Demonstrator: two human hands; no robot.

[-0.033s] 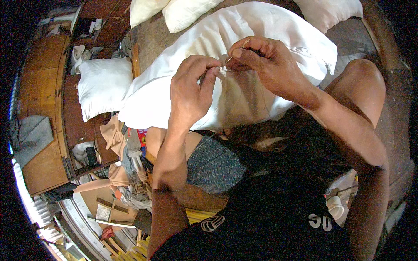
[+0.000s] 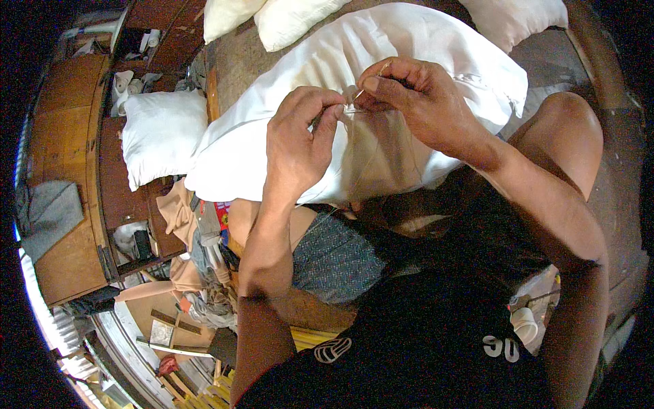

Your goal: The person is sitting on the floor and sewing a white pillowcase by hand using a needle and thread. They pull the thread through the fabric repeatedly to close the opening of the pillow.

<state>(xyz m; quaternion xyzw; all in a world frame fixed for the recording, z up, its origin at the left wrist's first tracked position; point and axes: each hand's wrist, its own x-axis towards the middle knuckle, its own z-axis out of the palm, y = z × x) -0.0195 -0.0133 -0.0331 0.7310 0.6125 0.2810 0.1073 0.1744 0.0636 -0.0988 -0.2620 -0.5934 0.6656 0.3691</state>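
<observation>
A large white pillow [image 2: 259, 136] lies across my lap. My left hand [image 2: 300, 136] is closed in a pinch on the fabric edge along the pillow's near middle, thumb against forefinger. Just to its right, my right hand [image 2: 415, 102] is closed around a thin sewing needle [image 2: 357, 95], whose lower end shows between thumb and fingers and points toward the pinched fabric. Pale thread [image 2: 368, 162] hangs in loose strands below both hands, in front of the pillow. Whether the needle's tip touches the cloth I cannot tell.
A small white pillow [image 2: 163, 136] sits at left, beside wooden cabinets [image 2: 65, 143]. More pillows [image 2: 293, 24] lie at the far edge, another pillow [image 2: 521, 20] far right. Piled clothes [image 2: 204, 300] hang lower left. A white cup [image 2: 524, 325] stands at lower right. My bent knee [image 2: 565, 129] rises at right.
</observation>
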